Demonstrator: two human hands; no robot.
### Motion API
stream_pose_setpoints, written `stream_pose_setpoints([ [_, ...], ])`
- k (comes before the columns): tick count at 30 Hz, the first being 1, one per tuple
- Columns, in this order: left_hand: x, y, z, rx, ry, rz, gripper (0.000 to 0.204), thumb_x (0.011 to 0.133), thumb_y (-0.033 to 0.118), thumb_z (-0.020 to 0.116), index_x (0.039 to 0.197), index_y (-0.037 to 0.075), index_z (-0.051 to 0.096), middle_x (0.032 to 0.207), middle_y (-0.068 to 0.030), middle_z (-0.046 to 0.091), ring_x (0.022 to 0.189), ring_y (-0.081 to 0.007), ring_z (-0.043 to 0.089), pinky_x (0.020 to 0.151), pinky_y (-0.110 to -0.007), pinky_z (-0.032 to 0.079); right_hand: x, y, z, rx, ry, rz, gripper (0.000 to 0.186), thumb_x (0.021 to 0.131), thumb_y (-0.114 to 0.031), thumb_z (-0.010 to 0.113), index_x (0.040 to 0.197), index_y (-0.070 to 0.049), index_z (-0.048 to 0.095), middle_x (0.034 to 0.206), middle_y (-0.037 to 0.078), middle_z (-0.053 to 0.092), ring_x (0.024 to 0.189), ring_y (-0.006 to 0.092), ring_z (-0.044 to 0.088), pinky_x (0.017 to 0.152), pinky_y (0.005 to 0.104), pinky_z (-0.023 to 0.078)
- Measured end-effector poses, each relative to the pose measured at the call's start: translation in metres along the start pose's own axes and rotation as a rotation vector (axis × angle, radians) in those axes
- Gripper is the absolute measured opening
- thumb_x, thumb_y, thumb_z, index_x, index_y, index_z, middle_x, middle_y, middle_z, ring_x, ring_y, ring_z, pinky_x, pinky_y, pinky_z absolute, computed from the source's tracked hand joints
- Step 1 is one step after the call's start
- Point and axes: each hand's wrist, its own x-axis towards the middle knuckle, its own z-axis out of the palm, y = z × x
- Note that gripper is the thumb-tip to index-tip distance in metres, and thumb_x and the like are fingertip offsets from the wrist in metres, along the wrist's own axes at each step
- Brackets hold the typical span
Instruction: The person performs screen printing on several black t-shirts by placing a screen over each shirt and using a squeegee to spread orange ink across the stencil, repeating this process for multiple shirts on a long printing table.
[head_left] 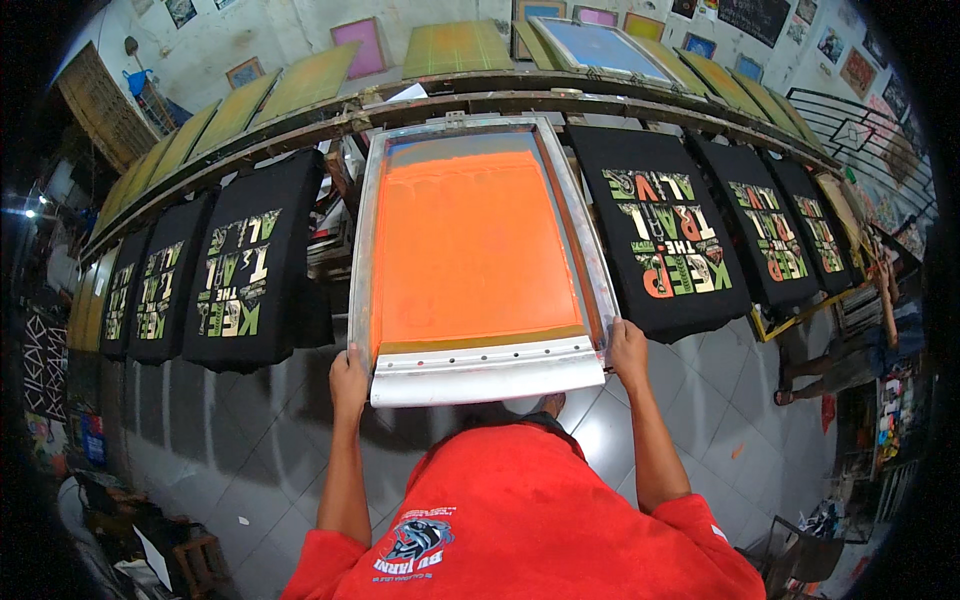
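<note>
In front of me lies a screen printing frame (592,262) with metal sides, its mesh covered by a wide layer of orange ink (465,250). A squeegee (485,371) with a pale metal holder rests across the frame's near end. My left hand (348,382) is closed round the near left corner of the frame. At the near right corner my right hand (628,350) grips the opposite side, thumb on top. The undersides of the frame and most of my fingertips are hidden.
Black printed T-shirts lie on boards to the left (238,265) and right (660,235) of the frame. Behind them runs a long wooden rail (640,105) with several yellow-green screens (458,50) leaning beyond it. A person's leg (825,378) shows at the far right, above the tiled floor (690,400).
</note>
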Motion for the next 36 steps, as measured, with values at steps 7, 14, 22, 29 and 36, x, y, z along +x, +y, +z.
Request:
stream_pose_setpoints([
  [7, 0.015, 0.012, 0.007, 0.056, -0.001, 0.009, 0.054, 0.102, 0.039, 0.040, 0.101, -0.009, 0.065, 0.100, -0.0328, 0.065, 0.098, -0.0492, 0.061, 0.087, -0.050, 0.046, 0.011, 0.010, 0.007, -0.020, 0.066, -0.055, 0.045, 0.101, -0.031, 0.045, 0.085, 0.008, 0.060, 0.073, 0.026, 0.060, 0.064, 0.0366, 0.058, 0.065, 0.0454, 0.044],
  [14, 0.009, 0.000, 0.008, 0.055, 0.000, -0.003, 0.054, 0.101, 0.040, 0.042, 0.099, -0.009, 0.065, 0.099, -0.0332, 0.064, 0.098, -0.0501, 0.060, 0.086, -0.051, 0.046, 0.004, 0.005, 0.005, 0.015, 0.033, -0.008, 0.044, 0.100, -0.031, 0.044, 0.090, 0.006, 0.065, 0.085, 0.030, 0.064, 0.081, 0.0472, 0.063, 0.072, 0.0513, 0.046],
  [22, 0.017, -0.009, 0.021, -0.047, -0.008, 0.027, 0.051, 0.100, 0.039, 0.046, 0.099, -0.009, 0.064, 0.094, -0.0304, 0.066, 0.091, -0.0429, 0.064, 0.080, -0.045, 0.047, 0.005, 0.015, 0.008, 0.058, 0.017, 0.016, 0.046, 0.100, -0.034, 0.043, 0.086, 0.005, 0.063, 0.083, 0.029, 0.063, 0.079, 0.0459, 0.062, 0.071, 0.0508, 0.045],
  [29, 0.026, -0.030, 0.031, -0.283, -0.106, 0.034, 0.044, 0.103, 0.034, 0.045, 0.085, -0.005, 0.057, 0.075, -0.0035, 0.049, 0.071, -0.0130, 0.042, 0.065, -0.032, 0.039, 0.006, 0.020, 0.019, 0.009, 0.069, -0.014, 0.045, 0.098, -0.035, 0.045, 0.084, 0.003, 0.063, 0.083, 0.028, 0.064, 0.082, 0.0479, 0.062, 0.072, 0.0531, 0.046],
  [36, 0.039, -0.059, 0.016, -0.382, -0.161, -0.129, 0.062, 0.105, 0.046, 0.037, 0.120, -0.010, 0.058, 0.115, -0.0171, 0.063, 0.103, -0.0255, 0.059, 0.091, -0.037, 0.044, -0.002, -0.004, 0.006, 0.032, -0.016, 0.057, 0.040, 0.100, -0.032, 0.045, 0.086, 0.002, 0.059, 0.079, 0.029, 0.062, 0.079, 0.0486, 0.060, 0.070, 0.0540, 0.045],
])
